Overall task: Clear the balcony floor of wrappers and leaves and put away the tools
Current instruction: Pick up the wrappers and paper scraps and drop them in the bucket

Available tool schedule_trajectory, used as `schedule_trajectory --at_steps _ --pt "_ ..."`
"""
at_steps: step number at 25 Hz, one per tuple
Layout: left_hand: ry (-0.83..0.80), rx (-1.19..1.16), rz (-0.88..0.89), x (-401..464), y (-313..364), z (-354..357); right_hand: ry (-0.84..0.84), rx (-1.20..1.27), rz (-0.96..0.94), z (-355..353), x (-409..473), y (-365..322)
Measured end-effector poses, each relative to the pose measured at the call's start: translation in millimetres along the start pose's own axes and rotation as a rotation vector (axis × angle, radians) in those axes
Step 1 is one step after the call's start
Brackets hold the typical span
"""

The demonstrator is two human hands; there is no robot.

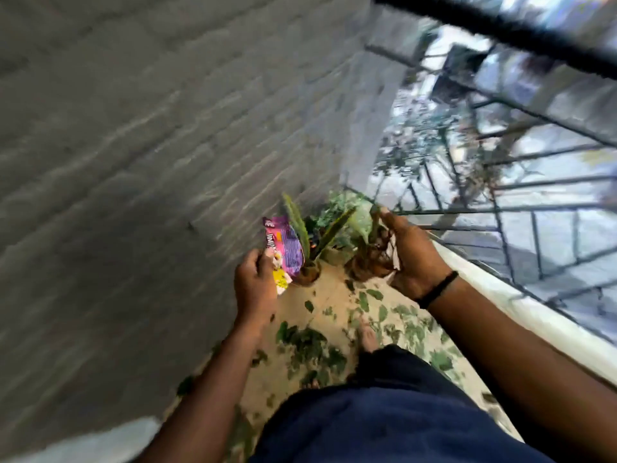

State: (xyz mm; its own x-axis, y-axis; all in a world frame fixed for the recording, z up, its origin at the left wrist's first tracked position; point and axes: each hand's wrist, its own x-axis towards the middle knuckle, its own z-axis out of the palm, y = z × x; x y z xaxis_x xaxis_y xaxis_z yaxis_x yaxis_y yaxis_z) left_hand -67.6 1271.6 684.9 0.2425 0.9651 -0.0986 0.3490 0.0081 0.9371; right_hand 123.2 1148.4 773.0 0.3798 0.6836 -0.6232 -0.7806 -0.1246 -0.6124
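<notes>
Head view, tilted and motion-blurred. Left hand (255, 284) pinching a purple wrapper (283, 250) by its lower edge, thumb and fingers closed on the foil, held up beside the grey wall (133, 145). Right hand (412, 255) curled around a clutch of brownish dry leaves (389, 252), or perhaps crumpled paper; too blurred to tell which. Both hands raised above the potted plants (329, 235) at the far end of the balcony floor (334, 295). Many green leaves (307, 342) scattered over that floor, near a bare foot (367, 335). Railing (500, 195) along the right side. Wrapper probably light, thin, slick and crinkly: best pinched at an edge, not palmed. Fallen leaves likely soft and limp, weightless; better gathered in bunches or swept than picked singly. Dry ones brittle, apt to crumble under a hard squeeze. No tools in view.
</notes>
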Motion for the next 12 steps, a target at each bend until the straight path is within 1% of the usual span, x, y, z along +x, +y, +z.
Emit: schedule_trajectory --at_steps 2,3,5,8,12 --pt "-0.121 -0.025 0.125 -2.0 41.0 34.8 0.049 0.059 -0.087 -29.7 -45.8 -15.2" --pt "-0.197 -0.043 0.157 -7.2 59.2 53.4 0.075 0.084 -0.136 -40.5 -65.2 -24.2" --pt "-0.399 -0.109 0.186 -38.3 99.7 96.5 0.176 0.175 -0.267 -71.6 -101.8 -43.4" --pt "-0.636 -0.157 0.256 -113.1 151.7 151.6 0.317 0.363 -0.454 -125.5 -142.1 -63.6" --pt "-0.915 -0.202 0.349 -225.2 205.1 217.4 0.445 0.483 -0.594 -205.8 -208.5 -64.0"
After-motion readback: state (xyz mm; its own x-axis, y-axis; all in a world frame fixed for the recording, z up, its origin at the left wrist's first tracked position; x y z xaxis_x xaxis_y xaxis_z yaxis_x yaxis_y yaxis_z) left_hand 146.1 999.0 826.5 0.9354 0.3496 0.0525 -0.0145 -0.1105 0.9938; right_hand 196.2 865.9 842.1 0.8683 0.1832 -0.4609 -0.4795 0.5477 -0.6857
